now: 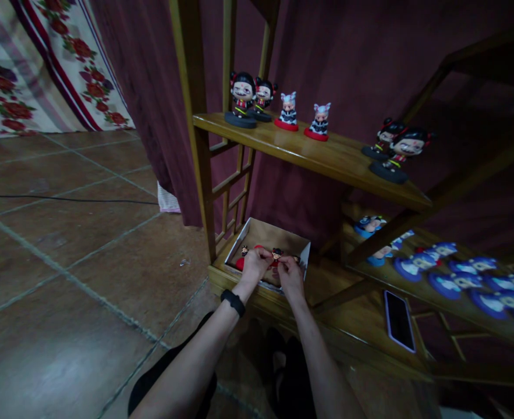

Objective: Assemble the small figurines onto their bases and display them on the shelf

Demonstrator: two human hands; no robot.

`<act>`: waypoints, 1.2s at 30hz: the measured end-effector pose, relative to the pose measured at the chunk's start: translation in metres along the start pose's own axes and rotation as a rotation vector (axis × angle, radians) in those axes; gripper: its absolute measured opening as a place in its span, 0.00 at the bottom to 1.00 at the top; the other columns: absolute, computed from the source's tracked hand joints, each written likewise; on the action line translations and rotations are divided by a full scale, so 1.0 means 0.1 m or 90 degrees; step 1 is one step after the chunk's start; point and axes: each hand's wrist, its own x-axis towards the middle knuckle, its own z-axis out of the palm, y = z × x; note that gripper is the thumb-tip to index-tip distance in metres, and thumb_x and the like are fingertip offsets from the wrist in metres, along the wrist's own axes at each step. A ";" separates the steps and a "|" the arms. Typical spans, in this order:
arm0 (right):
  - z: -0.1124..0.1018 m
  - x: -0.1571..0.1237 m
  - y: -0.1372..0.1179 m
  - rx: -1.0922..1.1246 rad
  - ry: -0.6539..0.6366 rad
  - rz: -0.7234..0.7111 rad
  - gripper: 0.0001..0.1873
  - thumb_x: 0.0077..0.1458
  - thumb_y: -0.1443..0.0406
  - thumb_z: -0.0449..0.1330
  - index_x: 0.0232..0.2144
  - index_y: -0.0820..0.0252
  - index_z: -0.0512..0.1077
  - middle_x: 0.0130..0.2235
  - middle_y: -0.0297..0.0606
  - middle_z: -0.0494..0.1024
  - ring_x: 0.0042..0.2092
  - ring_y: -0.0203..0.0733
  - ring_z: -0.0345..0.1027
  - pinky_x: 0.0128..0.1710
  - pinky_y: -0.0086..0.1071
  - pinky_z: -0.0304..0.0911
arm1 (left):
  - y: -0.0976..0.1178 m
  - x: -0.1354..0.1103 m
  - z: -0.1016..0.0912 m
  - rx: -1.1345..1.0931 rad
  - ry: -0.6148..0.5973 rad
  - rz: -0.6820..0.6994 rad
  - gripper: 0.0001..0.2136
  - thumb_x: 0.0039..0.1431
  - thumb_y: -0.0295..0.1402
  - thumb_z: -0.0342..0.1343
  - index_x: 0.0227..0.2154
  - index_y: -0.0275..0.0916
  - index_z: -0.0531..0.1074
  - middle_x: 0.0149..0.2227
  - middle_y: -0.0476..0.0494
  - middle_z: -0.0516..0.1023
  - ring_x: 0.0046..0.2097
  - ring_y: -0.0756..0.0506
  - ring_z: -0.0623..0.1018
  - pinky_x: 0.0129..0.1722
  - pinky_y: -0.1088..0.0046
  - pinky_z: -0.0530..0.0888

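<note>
Both of my hands reach into an open white cardboard box [298, 238] on the low wooden shelf. Between them is a small figurine [276, 254] with black hair and red clothing, upright and facing me. My left hand [257, 265], with a black band on its wrist, pinches the figurine's left side. My right hand [290, 273] has its fingertips closed on the other side of it. Another dark-haired figurine [244, 251] lies in the box's left part, beside something red. A further small piece [297, 259] shows behind my right fingers, partly hidden.
Above the box, a wooden shelf [309, 152] carries several figurines, among them a moustached one [243, 96] and a white-haired one [320, 119]. Blue-based figurines [457, 282] stand on the right shelf. A phone [399, 321] lies on the low shelf. A black cable [64, 199] crosses the tiled floor.
</note>
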 end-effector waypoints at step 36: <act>0.01 -0.05 -0.08 -0.085 0.022 -0.038 0.09 0.49 0.62 0.49 0.35 0.53 0.65 0.29 0.32 0.75 0.26 0.38 0.71 0.26 0.33 0.68 | -0.14 0.06 0.05 -0.015 0.006 0.063 0.01 0.41 0.25 0.56 0.20 0.35 0.70 0.20 0.51 0.71 0.22 0.54 0.69 0.24 0.79 0.66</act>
